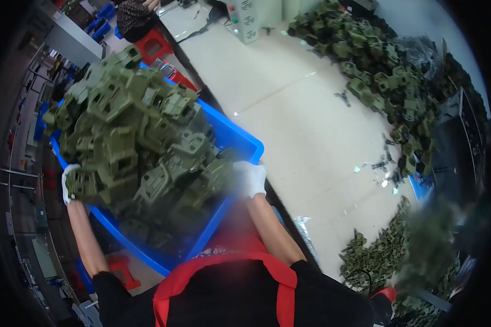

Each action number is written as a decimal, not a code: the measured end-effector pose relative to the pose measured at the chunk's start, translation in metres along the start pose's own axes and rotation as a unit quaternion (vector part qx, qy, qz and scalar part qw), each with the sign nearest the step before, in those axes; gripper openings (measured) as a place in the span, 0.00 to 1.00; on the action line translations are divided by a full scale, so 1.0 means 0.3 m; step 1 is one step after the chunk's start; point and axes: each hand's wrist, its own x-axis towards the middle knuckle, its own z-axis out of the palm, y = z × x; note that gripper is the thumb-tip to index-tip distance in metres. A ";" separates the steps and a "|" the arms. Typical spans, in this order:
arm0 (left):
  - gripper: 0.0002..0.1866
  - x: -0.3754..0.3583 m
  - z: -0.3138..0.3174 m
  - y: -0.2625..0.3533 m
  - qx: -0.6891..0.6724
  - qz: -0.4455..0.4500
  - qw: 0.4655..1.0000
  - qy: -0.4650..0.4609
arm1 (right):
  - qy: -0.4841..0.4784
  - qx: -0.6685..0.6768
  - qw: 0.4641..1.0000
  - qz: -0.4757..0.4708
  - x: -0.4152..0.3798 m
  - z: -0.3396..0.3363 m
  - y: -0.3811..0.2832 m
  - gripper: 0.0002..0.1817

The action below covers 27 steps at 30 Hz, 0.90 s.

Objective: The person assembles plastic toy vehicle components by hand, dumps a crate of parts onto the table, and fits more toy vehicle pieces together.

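Note:
A large blue plastic bin (232, 131) is in front of me, tilted and heaped above its rim with olive-green molded plastic parts (120, 147). My left hand (68, 184), in a white glove, grips the bin's left side; a green part covers some of its fingers. On the right side, my right hand (252, 179), gloved in white too, is closed on the bin's rim. Its fingers are blurred and partly hidden.
More green parts (387, 82) are piled along the right wall, and a heap of smaller ones (373, 261) lies lower right. Red stools (153, 44) and a seated person (133, 19) are at the top. A dark box-shaped machine (458, 141) stands at the right.

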 end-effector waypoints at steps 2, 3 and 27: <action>0.07 0.118 -0.057 0.165 -0.244 -0.048 0.968 -0.017 | 0.016 0.001 0.999 -0.029 -0.105 -0.096 -0.141 0.15; 0.05 0.180 0.049 0.006 -0.406 -0.031 0.913 0.033 | 0.033 0.003 0.998 -0.054 -0.144 -0.144 -0.197 0.16; 0.29 1.002 -0.291 2.212 -0.499 0.218 0.838 -0.031 | 0.190 -0.261 0.804 -0.499 -0.368 -0.816 -0.667 0.34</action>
